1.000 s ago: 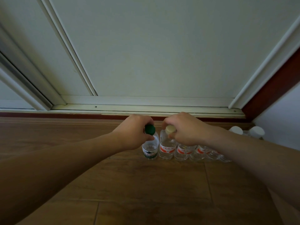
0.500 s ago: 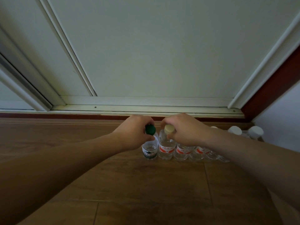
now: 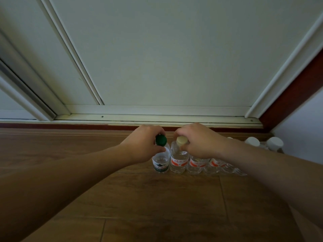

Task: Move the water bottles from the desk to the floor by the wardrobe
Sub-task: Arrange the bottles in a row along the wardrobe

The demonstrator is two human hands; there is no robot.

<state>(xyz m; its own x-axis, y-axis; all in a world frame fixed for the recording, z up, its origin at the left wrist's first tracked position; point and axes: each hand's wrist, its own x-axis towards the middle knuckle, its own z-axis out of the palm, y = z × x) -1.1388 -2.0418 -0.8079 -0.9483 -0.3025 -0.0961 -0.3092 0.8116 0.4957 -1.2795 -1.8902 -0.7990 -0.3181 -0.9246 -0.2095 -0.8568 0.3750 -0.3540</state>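
Observation:
A row of clear water bottles stands upright on the wooden floor (image 3: 157, 203) in front of the white wardrobe door (image 3: 166, 55). At its left end is a green-capped bottle (image 3: 161, 161) with a green label; my left hand (image 3: 143, 145) grips its neck below the cap. Beside it stands a cream-capped bottle (image 3: 178, 162) with a red label, and my right hand (image 3: 199, 142) holds it around the cap. More red-labelled bottles (image 3: 197, 164) continue to the right, partly hidden under my right forearm. Two white caps (image 3: 262, 143) show past the arm.
The wardrobe's sliding-door track (image 3: 148, 117) and a red-brown skirting strip (image 3: 70, 126) run just behind the bottles. A red-brown frame (image 3: 293, 91) and a pale wall (image 3: 304, 123) close off the right corner. Bare floor extends left of the row and toward me.
Both hands stay on the two leftmost bottles; the bottles remain standing in place. The view has barely shifted.

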